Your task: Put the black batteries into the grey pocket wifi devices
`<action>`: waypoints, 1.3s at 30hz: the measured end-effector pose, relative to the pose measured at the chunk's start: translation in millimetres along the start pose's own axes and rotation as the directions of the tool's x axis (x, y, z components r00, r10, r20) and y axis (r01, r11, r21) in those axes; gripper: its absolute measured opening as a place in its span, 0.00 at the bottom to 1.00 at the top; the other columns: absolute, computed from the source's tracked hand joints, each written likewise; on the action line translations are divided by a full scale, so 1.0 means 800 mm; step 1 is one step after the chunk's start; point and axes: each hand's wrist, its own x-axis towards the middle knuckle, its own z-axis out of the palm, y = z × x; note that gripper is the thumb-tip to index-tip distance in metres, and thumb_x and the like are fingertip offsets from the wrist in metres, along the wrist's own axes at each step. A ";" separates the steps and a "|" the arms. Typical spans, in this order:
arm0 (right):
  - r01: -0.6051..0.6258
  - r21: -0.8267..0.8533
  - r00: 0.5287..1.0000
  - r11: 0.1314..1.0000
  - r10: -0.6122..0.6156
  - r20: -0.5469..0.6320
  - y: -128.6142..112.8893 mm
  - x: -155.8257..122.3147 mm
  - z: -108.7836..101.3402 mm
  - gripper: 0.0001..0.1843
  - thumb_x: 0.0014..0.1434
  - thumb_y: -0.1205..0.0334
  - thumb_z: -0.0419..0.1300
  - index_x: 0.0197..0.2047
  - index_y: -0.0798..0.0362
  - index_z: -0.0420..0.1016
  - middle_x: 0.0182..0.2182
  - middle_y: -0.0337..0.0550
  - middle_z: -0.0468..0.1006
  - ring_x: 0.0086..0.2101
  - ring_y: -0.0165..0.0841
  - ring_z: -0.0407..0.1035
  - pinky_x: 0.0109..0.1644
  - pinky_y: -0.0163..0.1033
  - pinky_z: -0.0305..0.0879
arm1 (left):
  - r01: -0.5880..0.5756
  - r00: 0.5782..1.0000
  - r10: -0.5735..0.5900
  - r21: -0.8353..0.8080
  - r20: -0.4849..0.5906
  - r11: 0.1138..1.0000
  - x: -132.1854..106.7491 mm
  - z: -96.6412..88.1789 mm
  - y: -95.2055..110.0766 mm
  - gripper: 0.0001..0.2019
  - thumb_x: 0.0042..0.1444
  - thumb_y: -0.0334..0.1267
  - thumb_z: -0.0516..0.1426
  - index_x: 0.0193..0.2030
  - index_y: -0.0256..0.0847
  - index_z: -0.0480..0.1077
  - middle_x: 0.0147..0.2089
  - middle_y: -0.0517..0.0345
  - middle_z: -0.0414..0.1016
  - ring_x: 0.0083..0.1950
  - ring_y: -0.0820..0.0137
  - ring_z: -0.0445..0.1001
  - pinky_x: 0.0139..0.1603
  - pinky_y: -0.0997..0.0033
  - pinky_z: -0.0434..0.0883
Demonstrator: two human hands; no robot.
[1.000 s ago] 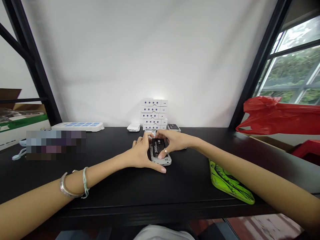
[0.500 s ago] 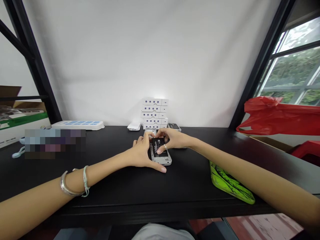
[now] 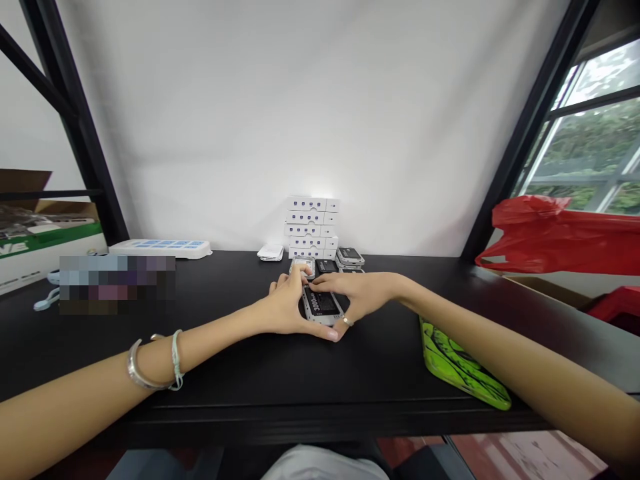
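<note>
Between left hand (image 3: 285,308) and right hand (image 3: 363,293), both gripping it, lies a phone (image 3: 320,320).

A white wall (image 3: 310,100) behind a black desk (image 3: 235,420), window (image 3: 590,147) at right

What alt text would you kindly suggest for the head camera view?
A left hand and right hand hold an open white device with a black battery in it, on a black table. Stacked white boxes stand behind, and a green case lies to the right.
</note>
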 end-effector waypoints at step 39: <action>-0.299 -0.290 0.946 0.909 0.243 -0.214 0.119 0.057 -0.044 0.32 0.46 0.46 0.62 0.53 0.51 0.69 0.51 0.54 0.63 0.48 0.50 0.59 0.49 0.51 0.59 | -0.003 0.964 -0.016 0.072 0.266 0.997 0.126 -0.051 -0.055 0.57 0.33 0.56 0.66 0.66 0.37 0.42 0.64 0.37 0.55 0.64 0.51 0.57 0.59 0.56 0.61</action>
